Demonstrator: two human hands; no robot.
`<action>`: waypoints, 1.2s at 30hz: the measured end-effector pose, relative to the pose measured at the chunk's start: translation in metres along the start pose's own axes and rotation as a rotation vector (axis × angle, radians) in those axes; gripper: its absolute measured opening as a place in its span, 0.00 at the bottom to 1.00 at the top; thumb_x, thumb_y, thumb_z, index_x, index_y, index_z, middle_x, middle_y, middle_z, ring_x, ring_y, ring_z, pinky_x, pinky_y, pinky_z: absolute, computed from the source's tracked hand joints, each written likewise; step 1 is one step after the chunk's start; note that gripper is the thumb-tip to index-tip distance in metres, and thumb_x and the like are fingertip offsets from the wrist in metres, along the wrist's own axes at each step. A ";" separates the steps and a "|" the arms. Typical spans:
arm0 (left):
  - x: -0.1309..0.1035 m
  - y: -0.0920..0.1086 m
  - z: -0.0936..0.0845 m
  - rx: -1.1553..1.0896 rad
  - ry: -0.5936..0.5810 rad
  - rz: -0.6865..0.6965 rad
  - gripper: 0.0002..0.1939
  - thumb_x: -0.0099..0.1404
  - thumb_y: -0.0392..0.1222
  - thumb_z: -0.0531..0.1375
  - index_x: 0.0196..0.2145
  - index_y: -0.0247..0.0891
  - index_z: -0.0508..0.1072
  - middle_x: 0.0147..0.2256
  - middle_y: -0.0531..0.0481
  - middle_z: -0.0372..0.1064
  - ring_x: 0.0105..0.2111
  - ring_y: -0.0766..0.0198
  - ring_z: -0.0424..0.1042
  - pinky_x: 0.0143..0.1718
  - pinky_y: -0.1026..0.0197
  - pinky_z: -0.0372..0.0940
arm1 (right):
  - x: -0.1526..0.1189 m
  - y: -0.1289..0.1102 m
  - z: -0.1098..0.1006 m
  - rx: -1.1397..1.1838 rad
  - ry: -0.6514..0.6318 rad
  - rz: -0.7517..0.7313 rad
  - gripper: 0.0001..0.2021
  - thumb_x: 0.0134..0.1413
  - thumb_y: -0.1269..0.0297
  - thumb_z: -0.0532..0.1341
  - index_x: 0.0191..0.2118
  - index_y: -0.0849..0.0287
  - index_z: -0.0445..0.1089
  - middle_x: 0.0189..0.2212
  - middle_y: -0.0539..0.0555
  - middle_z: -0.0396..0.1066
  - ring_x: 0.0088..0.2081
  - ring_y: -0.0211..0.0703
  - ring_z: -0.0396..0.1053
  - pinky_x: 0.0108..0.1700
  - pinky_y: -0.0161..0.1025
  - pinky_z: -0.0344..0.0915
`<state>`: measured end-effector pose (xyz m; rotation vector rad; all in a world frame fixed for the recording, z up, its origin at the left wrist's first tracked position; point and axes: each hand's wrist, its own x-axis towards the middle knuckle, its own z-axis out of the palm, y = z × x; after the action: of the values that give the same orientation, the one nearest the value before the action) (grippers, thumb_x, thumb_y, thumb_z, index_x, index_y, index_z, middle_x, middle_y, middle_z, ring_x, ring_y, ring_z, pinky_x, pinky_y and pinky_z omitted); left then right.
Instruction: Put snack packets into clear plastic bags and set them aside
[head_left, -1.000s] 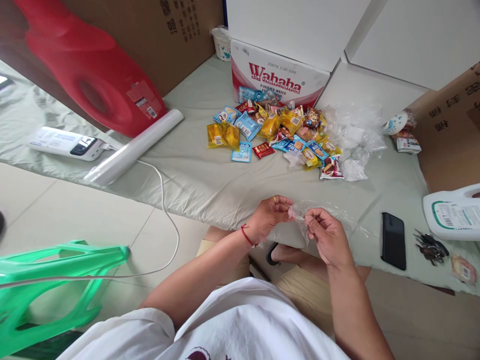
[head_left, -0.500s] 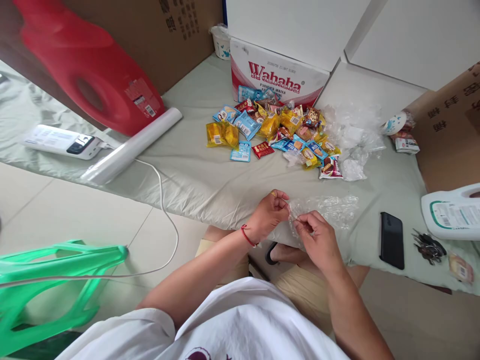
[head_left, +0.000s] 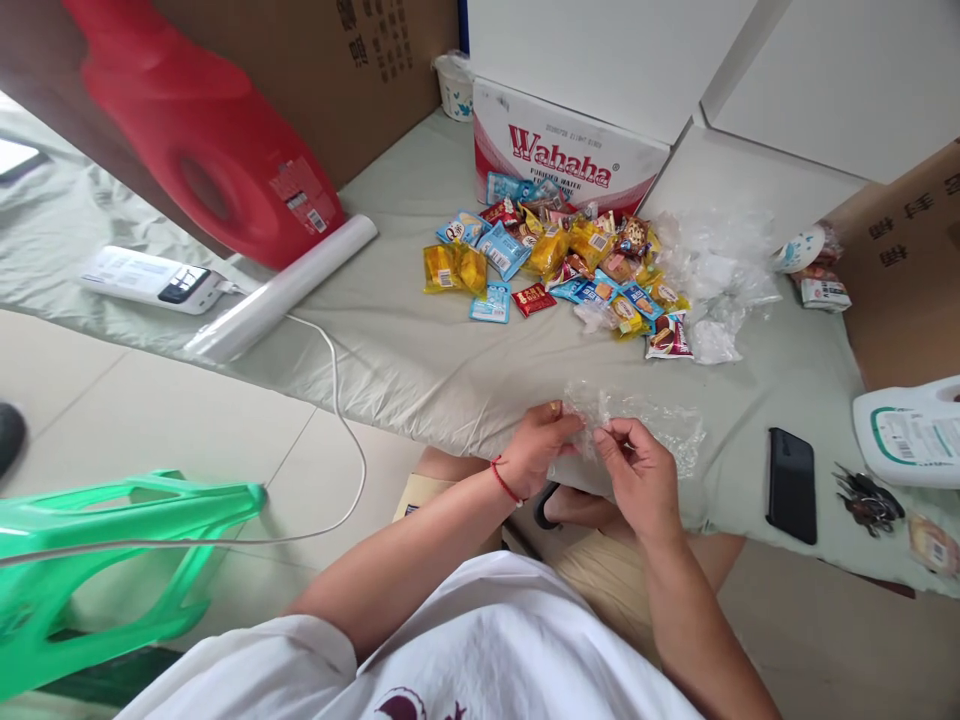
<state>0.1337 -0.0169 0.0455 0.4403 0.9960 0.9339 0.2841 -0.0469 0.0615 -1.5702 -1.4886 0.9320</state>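
A crinkled clear plastic bag (head_left: 660,425) is stretched between my hands at the near edge of the cloth-covered surface. My left hand (head_left: 541,445), with a red cord bracelet at the wrist, pinches its left part. Thumb and fingers of my right hand (head_left: 637,470) grip the bag a little further right, while its loose end trails to the right. Beyond my hands lies a heap of small wrapped snacks (head_left: 551,252), in yellow, blue and red packets. More crumpled clear plastic bags (head_left: 716,270) sit against the heap's right side.
A Wahaha carton (head_left: 566,140) backs the heap. To the left are a red jug (head_left: 225,150), a clear plastic roll (head_left: 285,285), a power bank (head_left: 150,280) with a cable, and a green stool (head_left: 127,530). A phone (head_left: 792,485), keys (head_left: 866,500) and a white bottle (head_left: 911,435) lie right.
Both hands still pinch the plastic bag. My left hand has shifted slightly down, and more of the bag now shows above and between the hands. The whole view has moved a little.
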 end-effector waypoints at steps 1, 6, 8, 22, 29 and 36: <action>0.004 0.000 -0.001 -0.050 0.041 0.013 0.16 0.51 0.46 0.71 0.27 0.37 0.69 0.30 0.52 0.70 0.34 0.64 0.71 0.34 0.63 0.68 | -0.003 0.002 0.003 0.005 0.046 -0.018 0.12 0.64 0.51 0.62 0.39 0.54 0.72 0.31 0.49 0.71 0.31 0.39 0.65 0.37 0.36 0.64; 0.022 0.008 -0.010 -0.294 0.156 0.095 0.13 0.52 0.40 0.67 0.26 0.39 0.64 0.26 0.54 0.69 0.35 0.63 0.75 0.40 0.59 0.71 | -0.017 0.021 0.006 0.026 0.169 -0.026 0.12 0.65 0.51 0.62 0.40 0.54 0.70 0.34 0.52 0.72 0.34 0.41 0.69 0.41 0.39 0.69; 0.021 0.010 -0.010 -0.283 0.176 0.201 0.13 0.53 0.40 0.67 0.26 0.39 0.63 0.27 0.54 0.69 0.36 0.64 0.75 0.43 0.58 0.71 | -0.019 0.026 0.006 0.038 0.067 -0.002 0.17 0.61 0.48 0.65 0.46 0.55 0.70 0.43 0.57 0.74 0.42 0.44 0.72 0.45 0.42 0.71; -0.020 0.007 -0.023 0.394 0.198 0.508 0.25 0.55 0.38 0.63 0.51 0.42 0.69 0.58 0.43 0.65 0.62 0.50 0.63 0.61 0.51 0.60 | 0.037 0.015 -0.006 -0.117 0.028 -0.132 0.10 0.63 0.56 0.61 0.40 0.54 0.76 0.42 0.55 0.77 0.44 0.47 0.74 0.49 0.44 0.68; 0.022 0.041 -0.011 0.681 -0.050 0.153 0.21 0.40 0.43 0.76 0.33 0.37 0.77 0.27 0.50 0.72 0.31 0.55 0.73 0.33 0.58 0.64 | 0.032 0.002 0.001 -0.266 -0.086 -0.326 0.10 0.66 0.62 0.56 0.42 0.52 0.76 0.46 0.56 0.78 0.50 0.50 0.74 0.55 0.48 0.68; 0.031 0.040 -0.031 0.342 0.078 0.173 0.14 0.55 0.48 0.68 0.26 0.39 0.69 0.18 0.60 0.57 0.18 0.72 0.52 0.21 0.66 0.48 | 0.028 0.036 -0.014 0.105 0.268 -0.078 0.13 0.62 0.51 0.63 0.42 0.55 0.74 0.43 0.56 0.78 0.46 0.47 0.75 0.52 0.46 0.69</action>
<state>0.0957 0.0283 0.0415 0.7916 1.2092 0.9427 0.3137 -0.0209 0.0346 -1.4851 -1.2818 0.7121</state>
